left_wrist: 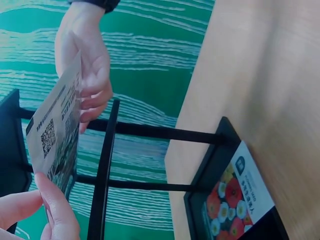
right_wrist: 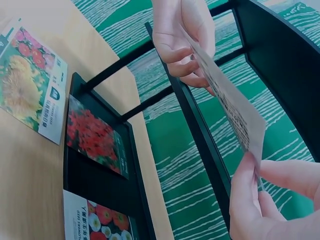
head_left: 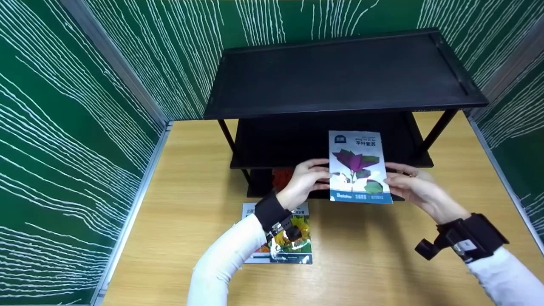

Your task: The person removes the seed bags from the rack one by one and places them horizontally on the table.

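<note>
A seed packet (head_left: 359, 165) with a purple-leaved plant on its front is held between both hands, before the middle tier of a black shelf rack (head_left: 340, 76). My left hand (head_left: 307, 179) pinches its left edge, thumb against the printed back in the left wrist view. On the opposite edge, my right hand (head_left: 414, 187) pinches it between thumb and fingers. Below, on the lowest tier, lie a packet with red flowers (right_wrist: 95, 137) and another with red and white flowers (right_wrist: 107, 220); the head view mostly hides them.
On the wooden table (head_left: 178, 238), left of the rack's front, overlapping flower packets (head_left: 293, 246) lie partly under my left forearm. Thin black posts (head_left: 440, 129) carry the tiers. Green panels with white streaks (head_left: 63, 140) stand at the back and sides.
</note>
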Available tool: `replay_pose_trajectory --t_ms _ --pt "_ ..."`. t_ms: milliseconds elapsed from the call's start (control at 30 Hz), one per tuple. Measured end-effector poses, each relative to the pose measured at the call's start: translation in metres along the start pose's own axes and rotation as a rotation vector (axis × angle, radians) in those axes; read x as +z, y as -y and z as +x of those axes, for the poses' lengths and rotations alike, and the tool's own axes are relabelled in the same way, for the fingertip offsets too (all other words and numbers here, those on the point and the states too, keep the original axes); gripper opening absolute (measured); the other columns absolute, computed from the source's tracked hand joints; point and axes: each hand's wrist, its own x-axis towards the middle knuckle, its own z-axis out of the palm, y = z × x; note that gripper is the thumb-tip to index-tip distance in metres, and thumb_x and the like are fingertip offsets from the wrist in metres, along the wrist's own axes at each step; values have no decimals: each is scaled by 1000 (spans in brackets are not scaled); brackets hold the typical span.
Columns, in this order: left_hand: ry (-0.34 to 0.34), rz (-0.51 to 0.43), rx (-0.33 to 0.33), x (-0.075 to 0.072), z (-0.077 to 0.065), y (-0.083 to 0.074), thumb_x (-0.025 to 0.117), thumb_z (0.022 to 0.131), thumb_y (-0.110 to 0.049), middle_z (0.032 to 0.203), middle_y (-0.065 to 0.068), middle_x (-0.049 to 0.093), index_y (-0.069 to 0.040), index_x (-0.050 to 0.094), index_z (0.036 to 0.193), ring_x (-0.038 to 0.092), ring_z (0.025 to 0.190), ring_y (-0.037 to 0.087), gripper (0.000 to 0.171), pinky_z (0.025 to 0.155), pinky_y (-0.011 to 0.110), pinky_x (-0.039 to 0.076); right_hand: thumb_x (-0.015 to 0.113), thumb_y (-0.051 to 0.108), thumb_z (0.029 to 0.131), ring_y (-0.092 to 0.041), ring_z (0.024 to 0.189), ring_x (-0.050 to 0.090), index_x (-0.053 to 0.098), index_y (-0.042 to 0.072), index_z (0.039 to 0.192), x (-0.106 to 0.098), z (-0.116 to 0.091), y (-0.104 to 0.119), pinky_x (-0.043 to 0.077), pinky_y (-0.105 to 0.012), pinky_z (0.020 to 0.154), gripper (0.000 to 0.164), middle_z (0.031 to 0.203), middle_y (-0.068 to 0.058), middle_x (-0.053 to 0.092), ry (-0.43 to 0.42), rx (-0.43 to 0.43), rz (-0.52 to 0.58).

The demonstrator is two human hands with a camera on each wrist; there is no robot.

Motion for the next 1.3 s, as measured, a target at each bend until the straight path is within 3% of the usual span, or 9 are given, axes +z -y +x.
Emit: replay_pose_trajectory --t_ms 200,567,800,1100,1300 --pt "0 -1 0 -4 -8 3 58 78 8 83 7 58 0 53 116 57 68 15 40 61 28 53 50 -3 86 -16 88 59 32 3 121 4 -4 -4 49 -26 80 40 97 -8 63 2 15 -55" --pt "15 -51 14 -12 -22 10 56 79 8 83 7 57 0 51 117 57 68 15 40 61 27 52 48 -10 84 -19 86 62 46 6 109 10 -4 -15 50 -29 78 30 92 -11 66 28 -18 43" --pt "7 -57 4 -18 -28 15 56 78 9 83 8 56 1 51 117 56 66 16 40 58 26 52 52 -7 83 -18 86 62 36 4 115 16 -7 -19 50 -28 79 37 93 -9 65 -4 8 -12" --pt "-3 -26 22 -25 -37 23 57 78 9 82 6 56 4 50 116 55 65 14 39 58 27 52 52 -9 82 -19 84 62 48 8 108 19 -8 -30 50 -29 78 31 92 -9 66 -4 -2 -8" --pt "-14 -29 23 -27 -44 28 56 77 10 80 5 55 4 51 115 55 66 13 39 56 26 51 53 -8 82 -18 85 62 47 7 109 21 -10 -38 50 -29 79 31 93 -9 66 4 -17 -33"
